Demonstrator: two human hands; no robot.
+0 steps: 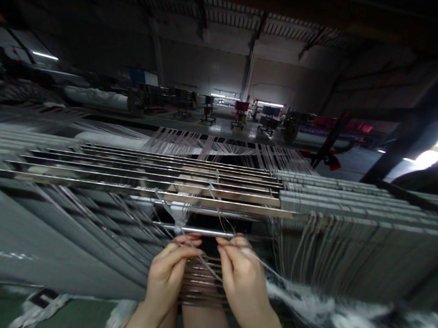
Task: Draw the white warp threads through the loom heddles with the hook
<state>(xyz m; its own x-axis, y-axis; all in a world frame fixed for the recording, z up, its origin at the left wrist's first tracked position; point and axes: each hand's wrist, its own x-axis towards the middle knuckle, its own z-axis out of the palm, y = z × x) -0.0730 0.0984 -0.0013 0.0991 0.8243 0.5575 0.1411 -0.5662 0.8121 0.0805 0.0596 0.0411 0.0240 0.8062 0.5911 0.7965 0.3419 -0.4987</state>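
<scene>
My left hand (171, 271) and my right hand (240, 273) are held close together in front of a loom frame, fingers curled and pinched on thin white warp threads (216, 217). The threads run up from my fingertips to several long metal bars (138, 172) that cross the view. A round steel rod (201, 230) lies just beyond my fingertips. Packed grey metal strips (347, 229) hang from the bars to the right of my hands, and slanted ones (90, 235) to the left. Below and between my hands sits a stack of thin rods (201, 283).
Loose white thread waste (328, 311) lies at the lower right. A sheet of white yarn (220, 147) stretches beyond the bars toward a white roll (97, 98). Far back stand carts and machines (239, 113) on a factory floor. A dark frame post (407, 139) slants at right.
</scene>
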